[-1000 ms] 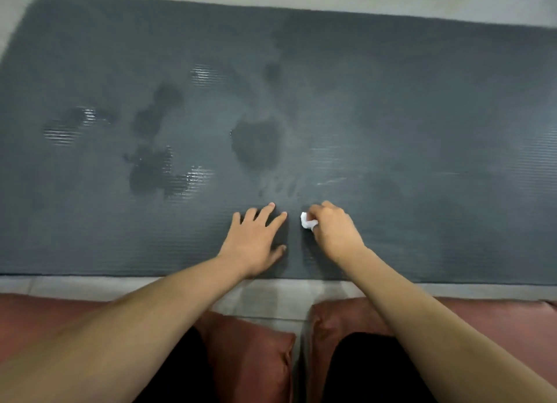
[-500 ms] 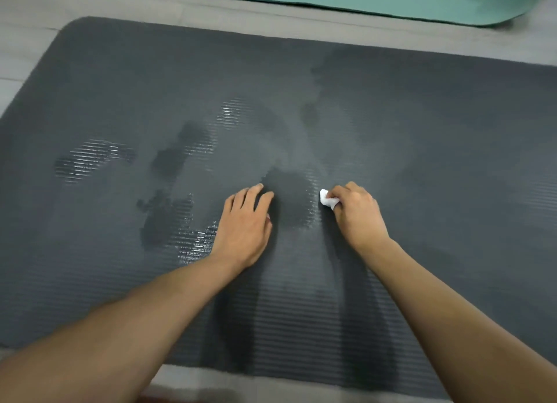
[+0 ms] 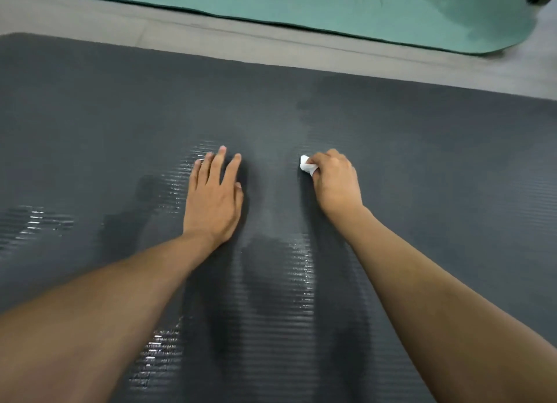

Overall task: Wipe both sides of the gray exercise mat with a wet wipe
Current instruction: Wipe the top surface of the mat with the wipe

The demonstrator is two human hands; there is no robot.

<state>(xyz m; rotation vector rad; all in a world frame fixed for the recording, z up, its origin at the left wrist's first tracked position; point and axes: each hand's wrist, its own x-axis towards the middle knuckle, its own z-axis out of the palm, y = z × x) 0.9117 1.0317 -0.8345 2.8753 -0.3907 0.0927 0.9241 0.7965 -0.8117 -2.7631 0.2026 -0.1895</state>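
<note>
Gray mat (image 3: 422, 149) flat on floor (image 3: 90, 17), filling most of view. Left hand (image 3: 212, 197) palm down on mat, fingers straight and spread, gripping nothing. Right hand (image 3: 336, 181) just right of it, curled round bunched white wipe (image 3: 307, 164), wipe pressed to mat past the knuckles. Wet streaks (image 3: 301, 270) glinting between forearms; more sheen left of left hand and at far left. Teal mat (image 3: 331, 2) beyond far edge, strip of bare floor between the two. Nothing lying on mat near hands.
</note>
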